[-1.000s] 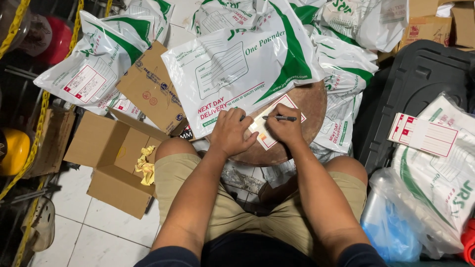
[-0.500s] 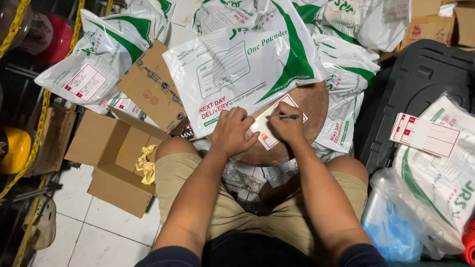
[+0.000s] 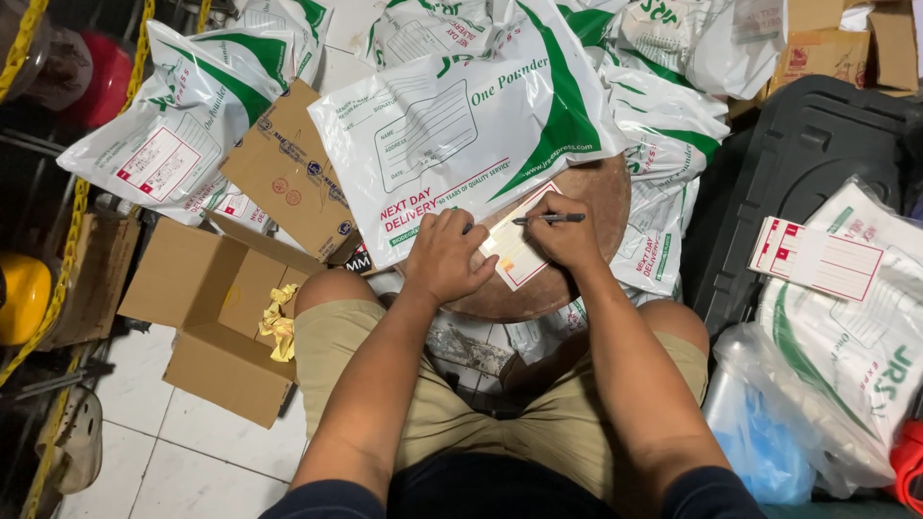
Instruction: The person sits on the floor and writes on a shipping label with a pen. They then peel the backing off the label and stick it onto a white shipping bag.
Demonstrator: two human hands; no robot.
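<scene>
- The person is sitting with knees apart in tan shorts, leaning over a round wooden board point(image 3: 596, 207) that is serving as the writing surface.
- The left hand point(image 3: 444, 258) is lying flat, fingers loosely curled, pressing down on the near edge of a large white and green courier pouch point(image 3: 461, 125) and on the left end of a small white form with red edging point(image 3: 514, 252).
- The right hand point(image 3: 567, 235) is closed around a dark pen point(image 3: 548, 219), which is lying nearly level with its tip pointing left, over the form.
- The form is resting on the wooden board, between the two hands and just below the big pouch.
- More white and green pouches are lying in a heap behind and to the right of the board, overlapping one another.
- An opened brown cardboard box point(image 3: 207, 317) is sitting on the pale tiled floor point(image 3: 192, 461) by the left knee, with a crumpled yellow scrap point(image 3: 279, 322) at its flap.
- A flattened brown carton point(image 3: 288, 173) is leaning between the pouches on the left.
- A black plastic bin lid point(image 3: 808, 163) is lying to the right, and a red and white form point(image 3: 817, 258) is resting on a pouch beside it.
- A clear bag with blue contents point(image 3: 769, 432) is sitting by the right knee.
- A yellow chain point(image 3: 67, 221) is hanging down the far left edge.
</scene>
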